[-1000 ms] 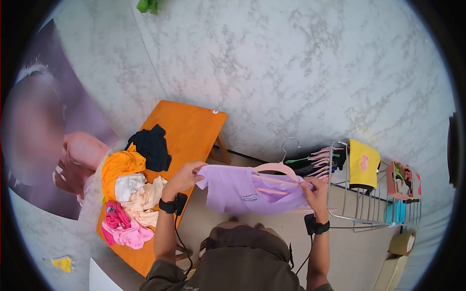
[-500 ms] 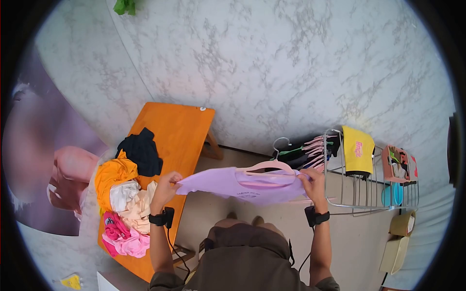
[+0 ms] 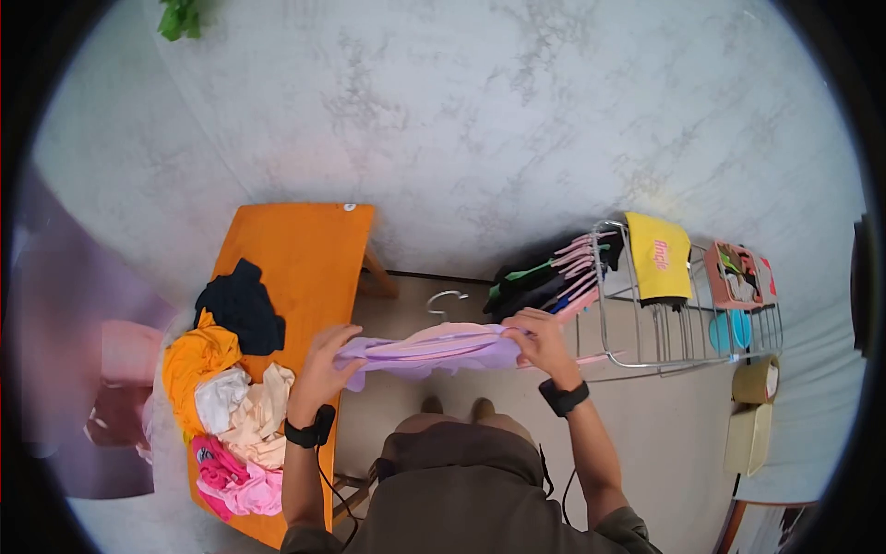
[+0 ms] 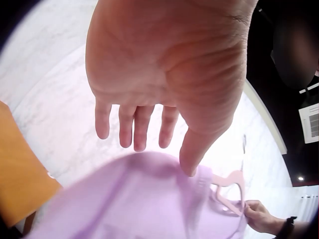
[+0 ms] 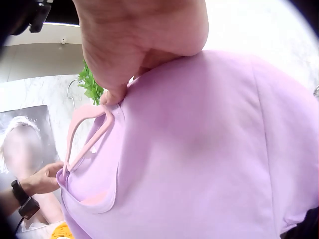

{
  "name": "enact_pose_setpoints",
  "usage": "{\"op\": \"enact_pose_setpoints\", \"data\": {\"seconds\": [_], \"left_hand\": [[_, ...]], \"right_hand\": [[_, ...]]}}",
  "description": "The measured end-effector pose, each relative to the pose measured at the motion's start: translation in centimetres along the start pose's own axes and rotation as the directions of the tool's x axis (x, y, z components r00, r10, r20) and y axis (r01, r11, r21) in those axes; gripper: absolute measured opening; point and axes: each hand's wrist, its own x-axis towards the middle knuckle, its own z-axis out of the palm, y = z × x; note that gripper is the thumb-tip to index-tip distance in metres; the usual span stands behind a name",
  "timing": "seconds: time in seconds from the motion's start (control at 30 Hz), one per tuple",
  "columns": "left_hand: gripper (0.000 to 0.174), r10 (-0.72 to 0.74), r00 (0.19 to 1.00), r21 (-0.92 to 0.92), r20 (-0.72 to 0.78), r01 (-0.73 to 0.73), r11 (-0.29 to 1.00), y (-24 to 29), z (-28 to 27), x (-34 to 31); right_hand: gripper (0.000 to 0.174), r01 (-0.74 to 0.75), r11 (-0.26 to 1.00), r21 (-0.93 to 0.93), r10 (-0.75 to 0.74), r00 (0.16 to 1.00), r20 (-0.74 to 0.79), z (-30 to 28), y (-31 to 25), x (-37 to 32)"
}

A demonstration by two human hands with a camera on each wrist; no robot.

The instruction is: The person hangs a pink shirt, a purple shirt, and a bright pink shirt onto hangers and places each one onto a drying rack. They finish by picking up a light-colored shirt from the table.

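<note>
A lavender T-shirt (image 3: 425,362) stretches between both hands at waist height, with a pink clothes hanger (image 3: 443,334) inside its neck. The metal hook (image 3: 447,300) points away from the body. At the shirt's left shoulder is my left hand (image 3: 323,369); its fingers (image 4: 141,128) are straight and spread just above the cloth, while the thumb (image 4: 191,154) touches it. My right hand (image 3: 544,343) pinches the opposite shoulder beside the collar, over the hanger's end (image 5: 102,110). Its other fingertips are hidden behind the fabric.
To the left, an orange table (image 3: 300,249) bears a heap of clothes: dark, orange (image 3: 198,355), white, cream and pink. A metal rack (image 3: 604,305) at the right holds several hangered garments (image 3: 517,286), a yellow cloth (image 3: 660,254) and a pink basket (image 3: 729,277). Bins (image 3: 749,439) stand beyond it.
The shirt has gone from spread out to nearly edge-on, its collar now facing up. Both hands have come closer together, and the left no longer draws the sleeve outward. The view has shifted right.
</note>
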Motion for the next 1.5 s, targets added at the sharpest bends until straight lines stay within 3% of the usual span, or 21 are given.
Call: {"op": "enact_pose_setpoints", "data": {"seconds": [0.07,0.13,0.23,0.37,0.43,0.47,0.53,0.57,0.63,0.77,0.83,0.93,1.13,1.33,1.4,1.47,1.5], "left_hand": [[0.026,0.048,0.996,0.021,0.081,-0.050,0.999,0.0,0.9,1.0],[0.018,-0.074,0.963,0.033,0.258,0.068,0.997,-0.7,1.7,1.7],[0.012,0.030,0.964,0.022,0.266,-0.037,0.999,-1.5,2.9,2.5],[0.014,0.002,0.944,0.022,0.330,-0.010,1.000,-2.9,4.6,3.5],[0.013,-0.016,0.930,0.094,0.366,-0.019,0.995,-2.5,5.3,4.1],[0.013,-0.015,0.926,0.101,0.376,-0.024,0.995,-2.3,6.0,4.3],[0.009,0.010,0.922,0.138,0.388,-0.069,0.988,-2.1,7.9,4.4],[0.009,0.008,0.921,0.151,0.390,-0.073,0.986,-1.6,8.9,4.4],[0.009,-0.008,0.923,0.214,0.384,-0.080,0.974,-0.4,10.9,4.3],[0.009,-0.070,0.912,0.328,0.404,-0.073,0.942,1.3,15.3,3.7],[0.009,-0.084,0.905,0.357,0.417,-0.078,0.931,2.5,17.9,3.3],[0.008,-0.122,0.887,0.426,0.444,-0.089,0.900,4.8,21.8,3.5],[0.010,-0.095,0.890,0.406,0.447,-0.106,0.908,8.1,28.4,3.2],[0.010,-0.127,0.766,0.368,0.630,-0.151,0.917,10.7,33.8,2.0],[0.011,-0.207,0.703,0.400,0.680,-0.120,0.909,12.2,34.3,1.7],[0.012,-0.207,0.715,0.391,0.668,-0.100,0.915,12.7,34.9,1.9],[0.012,-0.205,0.729,0.379,0.654,-0.081,0.922,12.8,35.1,2.1]], "right_hand": [[0.013,-0.023,1.000,-0.010,0.022,0.999,-0.023,1.3,0.0,0.1],[0.013,-0.047,0.999,-0.015,0.046,0.998,-0.046,1.9,0.4,-0.2],[0.016,-0.122,0.992,-0.029,0.122,0.992,0.020,2.1,1.9,-1.6],[0.024,-0.225,0.972,-0.061,0.217,0.968,-0.123,1.2,5.9,-6.2],[0.036,-0.390,0.888,-0.242,0.380,0.921,-0.088,-0.1,9.7,-9.8],[0.036,-0.399,0.887,-0.233,0.388,0.917,-0.095,-0.1,12.5,-12.3],[0.051,-0.508,0.617,-0.601,0.616,0.787,-0.033,0.8,18.0,-17.7],[0.051,-0.512,0.624,-0.590,0.615,0.788,-0.033,0.6,19.6,-19.1],[0.048,-0.435,0.517,-0.737,0.681,0.731,0.046,0.5,22.1,-20.9],[0.036,-0.360,0.471,-0.806,0.631,0.775,0.023,0.1,25.3,-23.3],[0.024,-0.361,0.440,-0.822,0.741,0.664,0.104,-0.1,25.7,-23.1],[0.022,-0.389,0.454,-0.801,0.774,0.618,0.138,-0.8,27.0,-24.0],[0.012,-0.311,0.597,-0.739,0.697,0.658,0.286,-2.9,26.8,-27.2],[0.012,-0.352,0.676,-0.648,0.634,0.725,0.267,-4.1,25.9,-28.2],[0.013,-0.390,0.698,-0.601,0.649,0.699,0.300,-4.7,26.3,-28.6],[0.018,-0.421,0.721,-0.550,0.653,0.678,0.337,-4.9,26.5,-28.8],[0.018,-0.443,0.746,-0.498,0.626,0.722,0.296,-4.9,26.6,-29.2]]}}
